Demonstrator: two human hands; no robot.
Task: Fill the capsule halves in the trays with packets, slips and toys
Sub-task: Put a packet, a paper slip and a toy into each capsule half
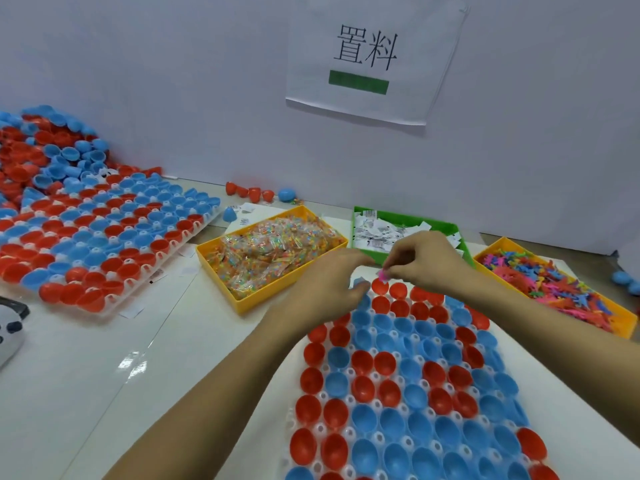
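A big white surface [86, 393] holds everything. On it, close to the person, lies a clear tray [408, 386] full of red and blue capsule halves [363, 362], open side up. A second tray [104, 230] of red and blue halves sits far to the left, and behind it is a loose heap of capsule halves [41, 147] against the wall.

Past the near tray stand three bins in a row. The yellow bin [242, 303] on the left is full of little see-through packets [273, 251]. The green bin [360, 216] in the middle holds white paper slips [377, 233]. The orange bin [620, 320] on the right holds bright plastic toys [561, 282].

A white paper sign [374, 60] with black letters and a green bar hangs on the wall.

Both hands are over the far end of the near tray. The right hand [426, 258] pinches a small pink toy [383, 274] in its fingertips, just above a red half. The left hand [325, 285] is beside it with its fingers curled; it is too blurry to tell if it holds something.
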